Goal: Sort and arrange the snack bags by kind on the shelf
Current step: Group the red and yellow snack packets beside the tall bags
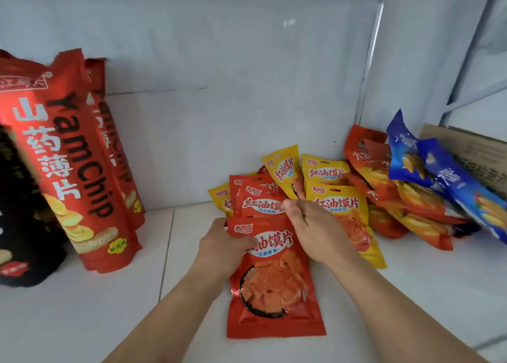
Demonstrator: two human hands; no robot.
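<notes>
A red bag (pixel 274 280) lies flat on the white shelf (pixel 82 321), in the middle. The left hand (pixel 222 249) grips its top left corner. The right hand (pixel 315 231) rests on the bags just at 12 o'clock of it, fingers curled over a second red bag (pixel 260 201). The hands are close but not touching. Yellow bags (pixel 340 206) lean at 1 o'clock. Blue bags (pixel 450 179) lie at 2 o'clock. Tall yam chip bags (pixel 71 157) stand at 9 o'clock, with a black bag (pixel 22 212) beside them.
</notes>
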